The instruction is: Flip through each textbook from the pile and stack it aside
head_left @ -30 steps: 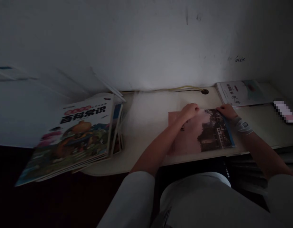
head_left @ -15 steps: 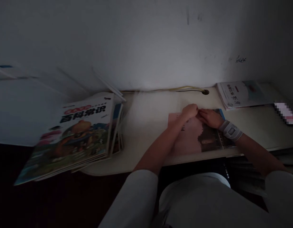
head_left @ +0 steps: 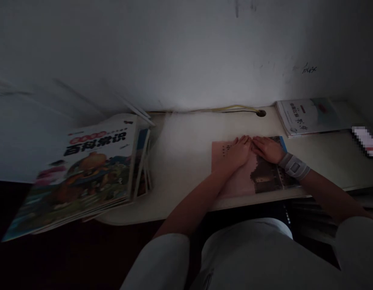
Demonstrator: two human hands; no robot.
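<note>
A thin book with a pink and dark cover (head_left: 235,183) lies flat near the desk's front edge, with a blue strip at its far right corner. My left hand (head_left: 239,150) rests palm down on its pink part, fingers stretched out. Beside it, almost touching at the fingertips, my right hand (head_left: 268,149) lies on the upper right of the cover with its fingers extended. A grey band with a square face circles my right wrist. The hands hide part of the cover's printing.
A stack of large picture books (head_left: 98,161) overhangs the pale desk's (head_left: 180,161) left end. At the back right lie more books (head_left: 304,117), with a phone (head_left: 366,141) nearby. A yellow cable (head_left: 235,107) runs along the wall into a round hole (head_left: 260,113).
My left hand has opened from a curled shape and now lies flat on the cover, slightly lower. The right hand stays nearly in place. The view has shifted slightly.
</note>
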